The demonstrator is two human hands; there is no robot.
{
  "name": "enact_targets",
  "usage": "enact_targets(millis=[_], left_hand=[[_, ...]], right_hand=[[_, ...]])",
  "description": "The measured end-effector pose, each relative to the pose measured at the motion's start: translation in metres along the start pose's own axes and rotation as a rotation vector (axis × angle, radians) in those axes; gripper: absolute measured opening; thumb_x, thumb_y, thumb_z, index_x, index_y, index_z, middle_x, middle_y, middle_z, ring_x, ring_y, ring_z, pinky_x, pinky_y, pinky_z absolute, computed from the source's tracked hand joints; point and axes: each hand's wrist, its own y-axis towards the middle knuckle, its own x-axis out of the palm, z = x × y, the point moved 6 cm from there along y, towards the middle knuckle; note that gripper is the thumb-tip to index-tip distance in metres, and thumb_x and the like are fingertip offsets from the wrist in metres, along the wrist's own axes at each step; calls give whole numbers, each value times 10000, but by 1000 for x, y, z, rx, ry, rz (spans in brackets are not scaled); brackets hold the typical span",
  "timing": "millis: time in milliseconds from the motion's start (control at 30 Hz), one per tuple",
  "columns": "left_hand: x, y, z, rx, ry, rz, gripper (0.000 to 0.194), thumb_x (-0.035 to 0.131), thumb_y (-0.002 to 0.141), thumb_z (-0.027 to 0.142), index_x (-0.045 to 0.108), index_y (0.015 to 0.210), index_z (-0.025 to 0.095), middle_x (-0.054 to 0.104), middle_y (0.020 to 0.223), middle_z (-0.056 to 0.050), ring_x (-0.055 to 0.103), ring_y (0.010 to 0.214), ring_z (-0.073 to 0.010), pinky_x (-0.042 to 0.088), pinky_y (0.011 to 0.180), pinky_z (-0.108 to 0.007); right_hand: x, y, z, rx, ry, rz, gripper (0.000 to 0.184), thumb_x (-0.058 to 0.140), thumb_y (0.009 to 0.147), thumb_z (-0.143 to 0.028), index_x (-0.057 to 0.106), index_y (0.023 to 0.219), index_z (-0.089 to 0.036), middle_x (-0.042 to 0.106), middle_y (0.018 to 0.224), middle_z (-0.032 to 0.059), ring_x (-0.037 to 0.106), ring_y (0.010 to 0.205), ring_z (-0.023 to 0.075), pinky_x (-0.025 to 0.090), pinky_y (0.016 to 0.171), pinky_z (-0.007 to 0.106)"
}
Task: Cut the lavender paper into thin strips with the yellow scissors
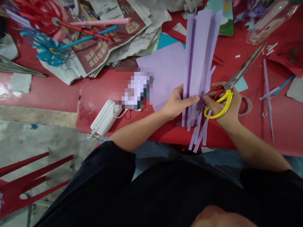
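My left hand is closed on a folded sheet of purple paper, its thumb lying across the lower part. The paper stands lengthwise away from me, with several long creases. My right hand is closed around scissors with one yellow and one red handle; their blades point up and to the right. Its thumb and finger are close to the paper's lower right edge; whether they touch it I cannot tell. Narrow purple strips hang below the paper at the table's front edge. A flat purple sheet lies left of the folded one.
On the red table are a white power bank, a blurred phone, a tape roll and a clear bottle. Newspapers and a blue paper flower lie at the far left. A red chair stands lower left.
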Motion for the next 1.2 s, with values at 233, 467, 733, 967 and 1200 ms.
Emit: enact_targets(millis=[233, 467, 733, 967, 1200], left_hand=[[4, 0, -7, -61, 103, -97, 515, 1010, 761, 437, 731, 1095, 162, 818, 993, -49, 777, 876, -179, 655, 853, -327], [8, -1, -7, -26, 144, -131, 515, 1024, 737, 402, 720, 1075, 160, 794, 967, -37, 741, 855, -159, 630, 823, -298], [5, -3, -2, -27, 110, -72, 533, 1041, 709, 463, 693, 999, 183, 726, 889, 3, 671, 795, -133, 574, 740, -284], [3, -1, 1, 3, 31, -41, 558, 1059, 680, 474, 734, 1038, 194, 787, 966, -16, 723, 839, -152, 621, 786, -303], [-3, -1, 0, -25, 26, 36, 564, 1063, 647, 514, 744, 995, 204, 796, 939, -20, 740, 836, -176, 639, 788, -325]], right_hand=[[0, -3, -9, -98, -7, 59, 360, 847, 784, -208, 642, 1064, -305, 755, 703, -53, 714, 580, 219, 630, 597, 405], [-2, -5, -7, -133, 6, 89, 344, 850, 788, -231, 663, 1070, -295, 782, 738, -43, 722, 594, 212, 606, 583, 386], [3, -9, -1, -140, -13, 24, 396, 906, 789, -278, 670, 1105, -320, 701, 678, -75, 628, 521, 164, 546, 516, 345], [3, -13, -5, -91, 25, 25, 419, 896, 761, -276, 666, 1110, -307, 781, 741, -57, 722, 612, 195, 605, 583, 368], [1, -14, -4, -32, -27, -2, 416, 904, 763, -267, 681, 1104, -354, 811, 803, -31, 738, 655, 234, 624, 629, 441]])
